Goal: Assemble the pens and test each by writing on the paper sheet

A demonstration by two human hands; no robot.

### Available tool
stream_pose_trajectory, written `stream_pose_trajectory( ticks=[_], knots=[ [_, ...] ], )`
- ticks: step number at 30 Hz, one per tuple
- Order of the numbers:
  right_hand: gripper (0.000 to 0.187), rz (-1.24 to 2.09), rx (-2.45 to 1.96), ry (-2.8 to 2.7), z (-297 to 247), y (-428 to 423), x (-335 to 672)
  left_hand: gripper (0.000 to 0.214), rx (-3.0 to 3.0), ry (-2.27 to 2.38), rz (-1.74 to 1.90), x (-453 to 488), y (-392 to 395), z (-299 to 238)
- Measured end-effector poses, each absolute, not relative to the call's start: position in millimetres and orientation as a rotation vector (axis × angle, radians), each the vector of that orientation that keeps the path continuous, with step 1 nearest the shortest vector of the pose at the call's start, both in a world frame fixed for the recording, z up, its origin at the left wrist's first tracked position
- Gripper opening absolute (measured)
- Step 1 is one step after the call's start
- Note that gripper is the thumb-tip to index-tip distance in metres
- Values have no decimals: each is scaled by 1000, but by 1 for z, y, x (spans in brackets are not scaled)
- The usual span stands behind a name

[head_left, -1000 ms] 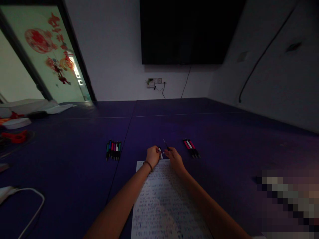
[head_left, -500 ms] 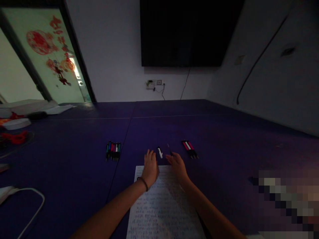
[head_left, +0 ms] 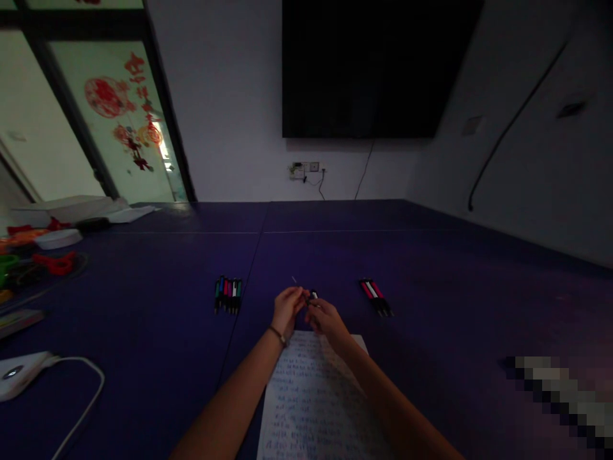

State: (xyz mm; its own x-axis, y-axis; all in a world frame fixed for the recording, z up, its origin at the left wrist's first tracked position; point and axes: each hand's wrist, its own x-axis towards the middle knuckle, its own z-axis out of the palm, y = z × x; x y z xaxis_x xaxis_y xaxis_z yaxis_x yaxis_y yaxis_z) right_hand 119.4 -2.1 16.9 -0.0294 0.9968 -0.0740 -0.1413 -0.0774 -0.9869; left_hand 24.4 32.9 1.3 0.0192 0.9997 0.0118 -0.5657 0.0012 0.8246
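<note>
Over the top edge of a handwritten sheet of paper (head_left: pixel 311 396), my two hands meet. My left hand (head_left: pixel 287 308), a dark band at its wrist, is closed with its fingertips pinched on a dark pen section (head_left: pixel 307 299). A thin refill (head_left: pixel 294 280) sticks out from it, up and to the left. My right hand (head_left: pixel 328 319) is closed on the same pen section from the other side. Just behind the right fingers lies a white pen barrel (head_left: pixel 314 294), partly hidden by them.
On the purple table (head_left: pixel 431 358), a row of several coloured pens (head_left: pixel 228 295) lies left of my hands, and a smaller group of pink and white pens (head_left: pixel 376 296) lies right. A white device with a cable (head_left: pixel 29 374) and assorted items stand far left. A pixelated patch covers the lower right.
My right hand has moved left with the pen section and refill, up to my left hand. The left fingers have closed on it. The view has shifted slightly.
</note>
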Motion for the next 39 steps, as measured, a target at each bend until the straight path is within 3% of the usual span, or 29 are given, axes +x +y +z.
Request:
stream_pose_trajectory(
  ticks=[7,14,18,25,34,39],
  knots=[
    [18,1372,-1282,-1111,15,-9,131,25,695,875,1520,12,51,-2],
    [22,717,-1391,-1448,12,2,139,25,828,862,1356,19,43,-2],
    [20,582,-1472,-1548,13,3,134,26,881,843,1314,22,41,-1],
    [20,382,-1652,-1628,15,5,134,23,852,1088,1684,7,55,-8],
    [12,262,-1851,-1543,35,22,118,20,1590,1536,1268,10,50,-8],
    [19,294,-1419,-1386,95,-32,137,15,1842,1821,1009,19,46,2]
  ],
)
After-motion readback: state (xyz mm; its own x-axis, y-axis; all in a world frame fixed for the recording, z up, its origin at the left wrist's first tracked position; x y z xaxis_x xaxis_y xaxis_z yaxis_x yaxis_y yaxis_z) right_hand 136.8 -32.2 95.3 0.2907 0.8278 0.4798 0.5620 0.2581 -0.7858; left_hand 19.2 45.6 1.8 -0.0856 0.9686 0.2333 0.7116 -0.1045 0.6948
